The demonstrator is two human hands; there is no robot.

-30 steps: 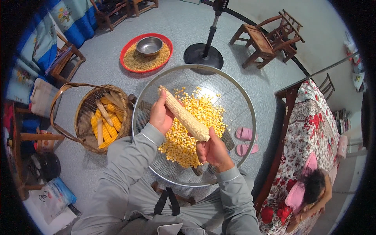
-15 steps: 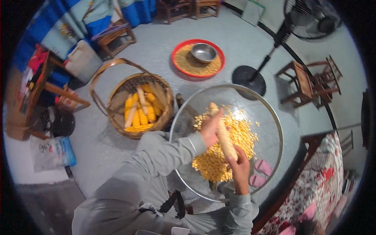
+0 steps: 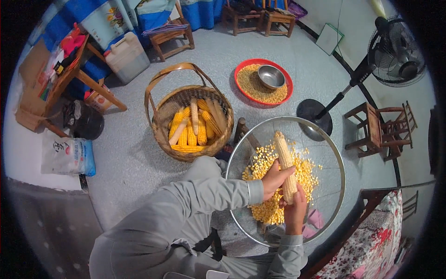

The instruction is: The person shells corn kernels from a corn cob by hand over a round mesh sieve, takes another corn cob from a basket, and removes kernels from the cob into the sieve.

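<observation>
Held above sieve [image 3: 239, 162]: pale corn cob [image 3: 285, 157], pinched mid-length by left grip [image 3: 274, 181], at nearer end by right grip [image 3: 296, 210]. Apparently at hand-stripping stage; next, likely calling for turning over sieve.

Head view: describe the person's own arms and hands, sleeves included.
The left sleeve and right sleeve are long, grey and creased, each ending in a plain grey cuff. The left hand and right hand are ungloved.
</observation>
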